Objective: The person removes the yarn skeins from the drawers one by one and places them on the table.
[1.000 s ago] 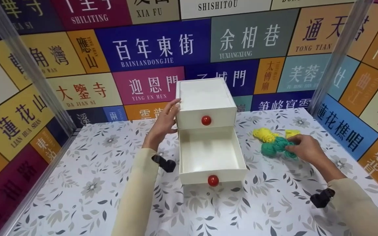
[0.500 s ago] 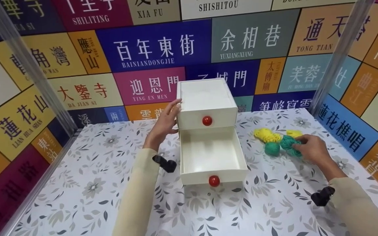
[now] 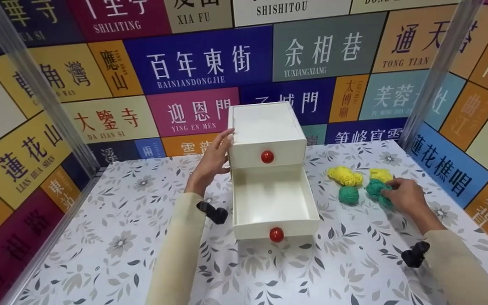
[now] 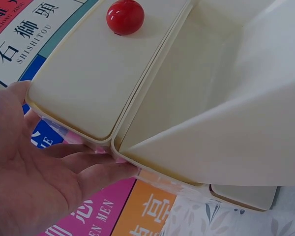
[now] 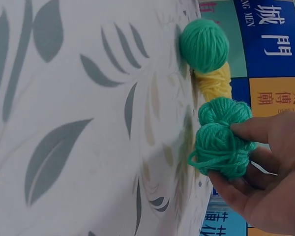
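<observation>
In the head view, a white cabinet (image 3: pixel 265 123) with red round knobs stands mid-table, its lower drawer (image 3: pixel 275 199) pulled out and bare inside. My left hand (image 3: pixel 212 159) rests against the cabinet's left side. The left wrist view shows its fingers stretched along the side wall (image 4: pixel 73 135), with the thumb by the corner. My right hand (image 3: pixel 407 197) pinches a green yarn ball (image 5: pixel 223 140) between thumb and fingers, low over the table. Left of it lies another green yarn ball (image 3: pixel 348 195). Yellow yarn balls (image 3: pixel 343 175) lie behind both.
A white tablecloth (image 3: pixel 142 262) with grey leaf print covers the table. Colourful panels with Chinese lettering (image 3: pixel 197 59) line the walls behind and at the sides. Clear plastic posts (image 3: pixel 430 76) stand at the back corners.
My right hand has shifted right with the green yarn ball, away from the other green one, and slightly nearer. My left hand stays at the cabinet's side.
</observation>
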Action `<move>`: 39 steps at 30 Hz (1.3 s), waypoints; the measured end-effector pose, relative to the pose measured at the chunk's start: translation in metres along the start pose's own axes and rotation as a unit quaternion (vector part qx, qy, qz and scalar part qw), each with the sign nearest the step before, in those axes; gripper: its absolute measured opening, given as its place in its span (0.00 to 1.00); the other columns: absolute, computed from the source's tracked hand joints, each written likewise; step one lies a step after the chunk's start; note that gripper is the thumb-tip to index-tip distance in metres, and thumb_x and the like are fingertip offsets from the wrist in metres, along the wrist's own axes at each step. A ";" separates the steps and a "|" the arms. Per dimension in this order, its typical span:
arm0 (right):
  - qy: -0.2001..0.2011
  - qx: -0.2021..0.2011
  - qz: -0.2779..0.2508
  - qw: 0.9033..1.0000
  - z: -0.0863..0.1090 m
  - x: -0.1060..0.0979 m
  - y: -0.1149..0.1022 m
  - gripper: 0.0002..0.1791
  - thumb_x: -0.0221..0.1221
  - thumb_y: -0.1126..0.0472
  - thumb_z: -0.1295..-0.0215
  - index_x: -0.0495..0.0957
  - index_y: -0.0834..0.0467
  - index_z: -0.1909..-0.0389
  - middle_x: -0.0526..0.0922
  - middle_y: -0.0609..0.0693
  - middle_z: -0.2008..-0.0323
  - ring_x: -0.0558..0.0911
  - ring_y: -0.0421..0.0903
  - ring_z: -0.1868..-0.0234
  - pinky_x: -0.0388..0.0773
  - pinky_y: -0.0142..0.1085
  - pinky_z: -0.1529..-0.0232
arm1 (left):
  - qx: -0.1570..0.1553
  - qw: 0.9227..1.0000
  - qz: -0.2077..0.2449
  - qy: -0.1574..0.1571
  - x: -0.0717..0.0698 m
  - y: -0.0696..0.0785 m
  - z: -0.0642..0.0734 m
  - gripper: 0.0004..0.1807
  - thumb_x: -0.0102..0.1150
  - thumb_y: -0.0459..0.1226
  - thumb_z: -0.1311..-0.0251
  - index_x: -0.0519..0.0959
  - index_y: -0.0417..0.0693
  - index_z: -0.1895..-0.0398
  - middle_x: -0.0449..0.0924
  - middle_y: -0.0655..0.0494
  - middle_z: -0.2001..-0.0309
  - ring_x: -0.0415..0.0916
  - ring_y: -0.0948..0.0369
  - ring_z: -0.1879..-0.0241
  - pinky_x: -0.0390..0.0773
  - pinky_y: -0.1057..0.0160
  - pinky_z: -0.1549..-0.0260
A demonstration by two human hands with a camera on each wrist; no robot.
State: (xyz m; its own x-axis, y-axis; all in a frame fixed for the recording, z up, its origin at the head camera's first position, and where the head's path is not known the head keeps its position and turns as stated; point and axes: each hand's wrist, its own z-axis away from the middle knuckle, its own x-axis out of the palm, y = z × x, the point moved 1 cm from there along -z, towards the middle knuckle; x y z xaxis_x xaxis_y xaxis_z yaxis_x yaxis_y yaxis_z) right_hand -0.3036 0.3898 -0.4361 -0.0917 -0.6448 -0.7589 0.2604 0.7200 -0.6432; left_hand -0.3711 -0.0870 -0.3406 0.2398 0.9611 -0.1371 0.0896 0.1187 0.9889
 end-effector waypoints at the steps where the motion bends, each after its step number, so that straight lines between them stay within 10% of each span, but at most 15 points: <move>1: -0.005 0.005 0.000 1.000 -0.001 0.000 0.001 0.28 0.56 0.59 0.28 0.67 0.72 0.34 0.62 0.75 0.31 0.63 0.72 0.31 0.65 0.63 0.32 | 0.000 1.000 0.000 0.000 0.000 0.000 0.000 0.26 0.40 0.52 0.22 0.60 0.66 0.24 0.56 0.46 0.23 0.55 0.33 0.26 0.70 0.29 0.39; 15: -0.004 0.034 -0.010 0.999 0.002 0.002 -0.005 0.28 0.54 0.59 0.27 0.66 0.71 0.33 0.63 0.74 0.31 0.63 0.69 0.30 0.63 0.63 0.30 | 0.000 1.000 0.000 0.002 -0.001 -0.002 0.000 0.25 0.40 0.52 0.22 0.60 0.66 0.25 0.54 0.46 0.22 0.54 0.33 0.25 0.70 0.30 0.39; 39: 0.048 -0.140 -0.040 0.988 0.080 0.017 -0.096 0.33 0.45 0.39 0.23 0.74 0.62 0.37 0.78 0.66 0.40 0.73 0.65 0.36 0.71 0.63 0.39 | 0.000 1.000 -0.009 0.006 0.001 0.000 0.001 0.26 0.40 0.53 0.23 0.60 0.67 0.25 0.55 0.48 0.22 0.56 0.34 0.26 0.70 0.30 0.39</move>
State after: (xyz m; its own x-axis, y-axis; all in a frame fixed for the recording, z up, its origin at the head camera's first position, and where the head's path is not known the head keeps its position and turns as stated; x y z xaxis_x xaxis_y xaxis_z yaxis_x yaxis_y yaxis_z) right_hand -0.2528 0.2890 -0.3794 -0.1957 -0.6841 -0.7027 -0.0257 0.7199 -0.6937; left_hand -0.3703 -0.0864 -0.3408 0.2265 0.9619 -0.1534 0.0934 0.1353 0.9864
